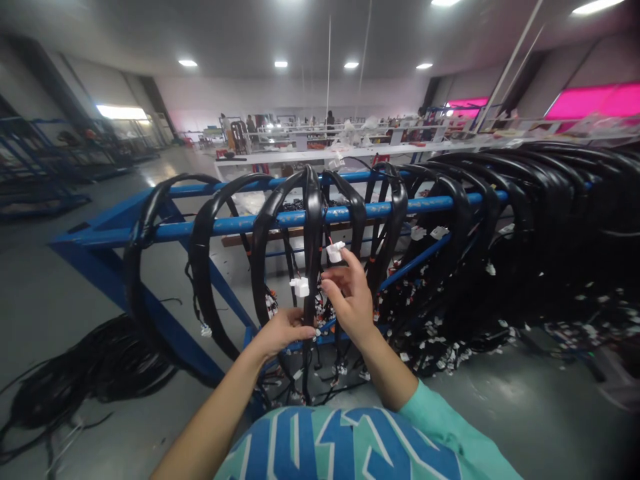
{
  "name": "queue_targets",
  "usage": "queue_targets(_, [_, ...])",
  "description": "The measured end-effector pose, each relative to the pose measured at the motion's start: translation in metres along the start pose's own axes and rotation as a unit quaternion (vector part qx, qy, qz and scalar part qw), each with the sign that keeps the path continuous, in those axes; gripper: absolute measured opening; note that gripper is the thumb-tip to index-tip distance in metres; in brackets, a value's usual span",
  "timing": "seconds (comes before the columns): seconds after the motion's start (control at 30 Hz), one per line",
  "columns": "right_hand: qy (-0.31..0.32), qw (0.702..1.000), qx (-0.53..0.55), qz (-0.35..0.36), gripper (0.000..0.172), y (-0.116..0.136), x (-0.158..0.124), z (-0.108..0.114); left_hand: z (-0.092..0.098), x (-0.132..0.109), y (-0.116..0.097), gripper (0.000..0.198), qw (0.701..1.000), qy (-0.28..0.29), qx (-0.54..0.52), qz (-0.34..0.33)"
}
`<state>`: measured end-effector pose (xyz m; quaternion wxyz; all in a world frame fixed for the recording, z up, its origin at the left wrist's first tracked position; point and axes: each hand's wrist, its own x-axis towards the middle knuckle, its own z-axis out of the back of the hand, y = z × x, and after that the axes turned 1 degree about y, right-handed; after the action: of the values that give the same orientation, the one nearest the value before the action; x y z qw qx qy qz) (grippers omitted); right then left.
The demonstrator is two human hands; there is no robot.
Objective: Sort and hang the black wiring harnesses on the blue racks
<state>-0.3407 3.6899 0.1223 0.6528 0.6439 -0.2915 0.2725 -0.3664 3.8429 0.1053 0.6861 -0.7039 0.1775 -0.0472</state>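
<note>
A black-wrapped wire harness (313,227) hangs over the blue rails in front of me. Low on this harness, my left hand (284,332) is closed, its thumb across the front and its fingers partly hidden behind. My right hand (354,303) is raised just to the right of it, thumb and fingers apart. Its index fingertip is at a white connector (335,251), seemingly touching it; a short reddish wire runs up from that connector. Another white connector (301,287) sits against the left side of the harness, above my left hand.
A blue metal rack (240,223) carries several more black harnesses (200,267), packed densely to the right (550,193). Coiled black cables (95,367) lie on the floor at left. Behind the rack stands a long white workbench (285,157); people are far back.
</note>
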Motion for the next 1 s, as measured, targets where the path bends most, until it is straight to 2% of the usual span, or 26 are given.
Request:
queue_targets(0.07, [-0.009, 1.0, -0.018, -0.008, 0.043, 0.0, -0.002, 0.01, -0.002, 0.002, 0.002, 0.041, 1.0, -0.008, 0.002, -0.005])
queue_targets(0.13, [-0.048, 0.997, -0.061, 0.032, 0.027, 0.01, 0.013, 0.026, -0.004, 0.003, 0.002, 0.038, 1.0, -0.013, 0.01, -0.011])
queue_targets(0.17, [-0.071, 0.991, -0.092, 0.062, 0.02, 0.017, 0.028, 0.035, -0.005, 0.003, 0.002, 0.037, 1.0, -0.015, 0.014, -0.015])
queue_targets(0.23, [-0.108, 0.976, -0.146, 0.12, 0.02, 0.031, 0.076, 0.048, -0.008, 0.002, 0.0, 0.036, 1.0, -0.017, 0.018, -0.019])
queue_targets(0.33, [-0.032, 0.964, -0.222, 0.145, 0.025, 0.032, 0.168, 0.051, -0.013, -0.003, -0.003, 0.038, 0.999, -0.017, 0.018, -0.028])
queue_targets(0.4, [0.035, 0.964, -0.241, 0.109, 0.024, 0.02, 0.22, 0.045, -0.017, -0.007, -0.006, 0.039, 0.999, -0.026, 0.015, -0.032])
queue_targets(0.47, [0.102, 0.967, -0.227, 0.052, 0.019, 0.007, 0.249, 0.039, -0.018, -0.013, -0.007, 0.041, 0.999, -0.037, 0.011, -0.035])
queue_targets(0.53, [0.15, 0.976, -0.154, 0.023, 0.016, 0.005, 0.255, 0.042, -0.018, -0.017, -0.007, 0.042, 0.998, -0.043, 0.009, -0.039])
queue_targets(0.63, [0.206, 0.979, 0.001, 0.009, 0.023, 0.022, 0.237, 0.061, -0.017, -0.021, -0.003, 0.042, 0.998, -0.04, 0.007, -0.046])
queue_targets(0.7, [0.22, 0.973, 0.063, -0.002, 0.028, 0.034, 0.222, 0.075, -0.017, -0.02, 0.0, 0.043, 0.998, -0.039, 0.007, -0.048])
queue_targets(0.87, [0.217, 0.975, 0.056, -0.004, 0.03, 0.041, 0.205, 0.094, -0.021, -0.017, -0.001, 0.044, 0.998, -0.051, 0.025, -0.036])
queue_targets(1.0, [0.16, 0.986, -0.013, 0.042, 0.029, 0.05, 0.197, 0.11, -0.024, -0.015, -0.004, 0.046, 0.997, -0.058, 0.041, -0.031])
